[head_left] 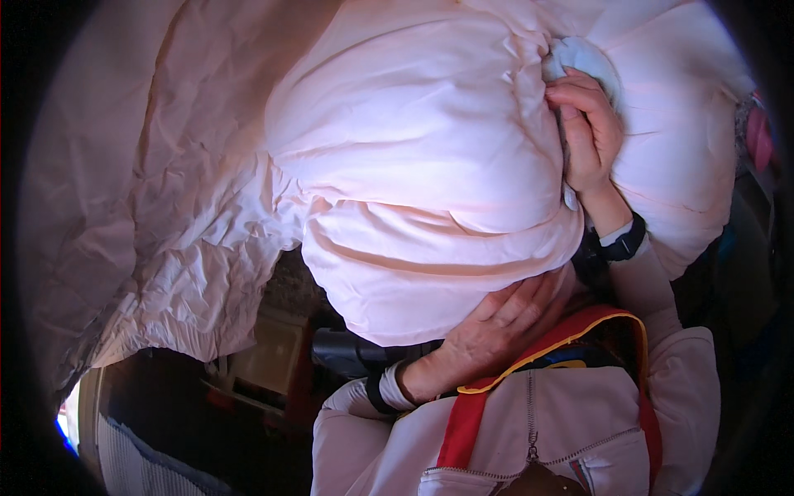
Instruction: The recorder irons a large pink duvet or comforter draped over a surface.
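Observation:
A bulky, puffy pale pink cloth piece (pixel 422 149) fills the middle of the view, gathered and creased. At its right side my right hand (pixel 591 128) is closed, with bent fingers and thumb at the gathered edge. A rounded pale blue-white thing (pixel 585 59), whose kind I cannot make out, shows just beyond those fingers. My left hand (pixel 500 324) lies along the near lower edge of the padded cloth, fingers extended flat and close together against it. The ends of those fingers are partly in shadow. A dark band circles each wrist.
Wrinkled pale fabric (pixel 198 240) hangs down on the left. Below the cloth sits a dark cylindrical part (pixel 339 351), near a pale box-like thing (pixel 269 351) in shadow. Striped grey fabric (pixel 136 459) lies at lower left. Something pink (pixel 758 136) shows at the far right.

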